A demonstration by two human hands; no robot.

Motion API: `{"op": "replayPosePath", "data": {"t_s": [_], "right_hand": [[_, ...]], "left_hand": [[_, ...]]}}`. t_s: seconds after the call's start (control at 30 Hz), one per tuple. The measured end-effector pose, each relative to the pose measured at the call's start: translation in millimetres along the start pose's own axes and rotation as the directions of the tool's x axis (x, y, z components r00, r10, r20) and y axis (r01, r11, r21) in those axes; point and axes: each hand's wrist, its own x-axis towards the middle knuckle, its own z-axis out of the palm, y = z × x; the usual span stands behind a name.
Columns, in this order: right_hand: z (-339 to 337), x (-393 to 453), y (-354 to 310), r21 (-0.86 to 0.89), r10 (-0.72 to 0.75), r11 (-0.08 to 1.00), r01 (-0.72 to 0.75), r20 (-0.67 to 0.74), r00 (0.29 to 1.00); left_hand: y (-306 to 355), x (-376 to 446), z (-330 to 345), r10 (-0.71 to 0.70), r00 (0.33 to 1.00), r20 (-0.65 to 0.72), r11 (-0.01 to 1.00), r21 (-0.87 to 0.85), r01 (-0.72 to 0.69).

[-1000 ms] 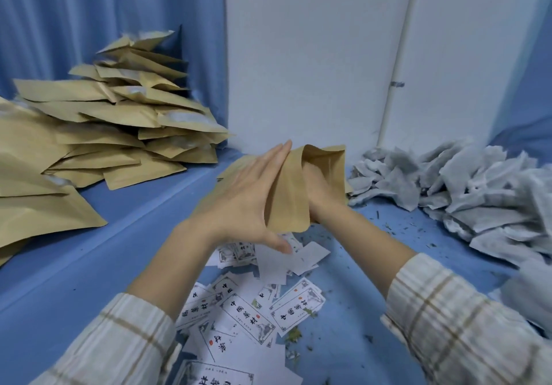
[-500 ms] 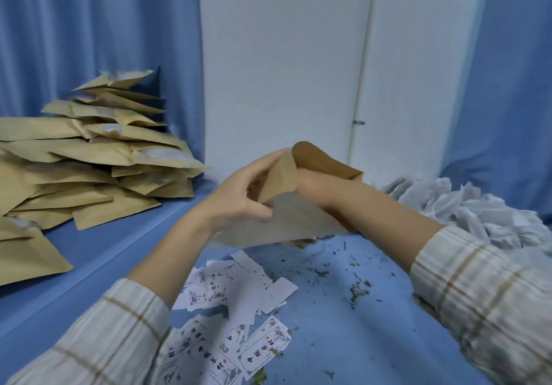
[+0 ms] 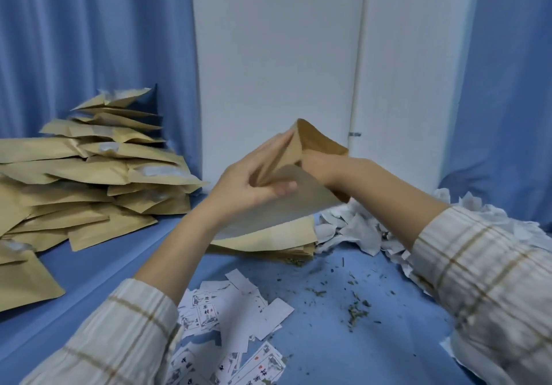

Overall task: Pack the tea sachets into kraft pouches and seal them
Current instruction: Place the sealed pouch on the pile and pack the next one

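Middle of frame: left hand [image 3: 248, 185] pinching kraft pouch [image 3: 286, 202] mouth, right hand [image 3: 316, 165] poked inside, fingers hidden, sachets [image 3: 358, 229] lower right.

Both hands [image 3: 286, 175] hold a kraft pouch [image 3: 310, 142] open above the table [image 3: 328, 339].

A tan kraft pouch [image 3: 316, 142] gaped open, tilted; filled pouches [image 3: 98, 172] lay heaped left of it, white sachets [image 3: 352, 229] piled right.
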Motion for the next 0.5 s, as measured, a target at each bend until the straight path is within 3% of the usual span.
{"op": "replayPosePath", "data": {"t_s": [0.07, 0.17, 0.27, 0.37, 0.5], "right_hand": [[-10, -6, 1, 0.025, 0.038, 0.999, -0.037, -0.041, 0.998], [-30, -18, -3, 0.093, 0.012, 0.996, 0.017, -0.306, 0.952], [-49, -35, 4, 0.221, 0.037, 0.972, 0.082, -0.490, 0.871], [-49, -47, 14, 0.280, 0.052, 0.953, 0.113, -0.521, 0.852], [-33, -57, 25, 0.309, -0.012, 0.936, 0.168, -0.449, 0.893]], "left_hand": [[-2, 3, -3, -0.017, 1.000, -0.018, 0.991, -0.135, 0.015], [-2, 8, -3, -0.092, 0.995, -0.048, 0.951, -0.301, 0.074], [-3, 9, -6, -0.252, 0.965, -0.069, 0.819, -0.546, 0.174], [-6, 8, -6, -0.351, 0.936, -0.021, 0.698, -0.672, 0.247], [-12, 3, 2, -0.387, 0.920, 0.067, 0.604, -0.735, 0.308]]}}
